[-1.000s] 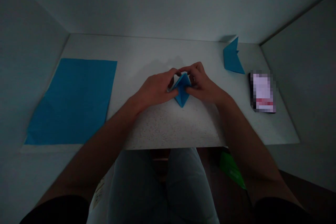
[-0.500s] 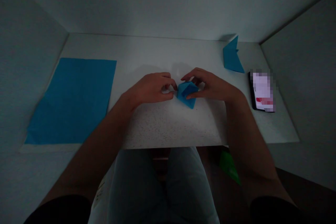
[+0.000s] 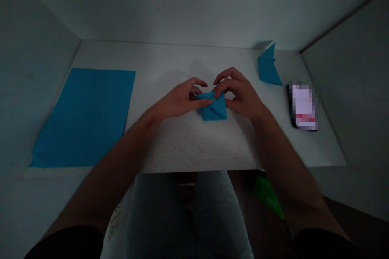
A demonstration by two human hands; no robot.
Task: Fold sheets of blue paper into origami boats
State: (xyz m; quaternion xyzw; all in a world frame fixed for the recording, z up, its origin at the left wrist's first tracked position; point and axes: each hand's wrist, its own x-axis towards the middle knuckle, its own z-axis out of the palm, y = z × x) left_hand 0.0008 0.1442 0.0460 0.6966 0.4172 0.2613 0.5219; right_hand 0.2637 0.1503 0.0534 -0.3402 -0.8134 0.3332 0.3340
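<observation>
A dim white worktop (image 3: pixel 188 145) carries a folded blue paper (image 3: pixel 214 108) at its middle, with the long edge running left to right. The left hand (image 3: pixel 178 101) pinches its left corner. The right hand (image 3: pixel 243 95) has narrowed fingers gripping the upper right edge. Both hands are equally near.

Your folded paper (image 3: pixel 213 108) lies on the table (image 3: pixel 197 145) at frame centre, with your left hand (image 3: pixel 179 101) touching it from the left and your right hand (image 3: pixel 241 96) from the right. The flat sheet (image 3: pixel 85 115) lies at frame left, well apart. A second folded piece (image 3: pixel 268 68) sits at upper right, with the phone (image 3: pixel 303 106) just below it.
</observation>
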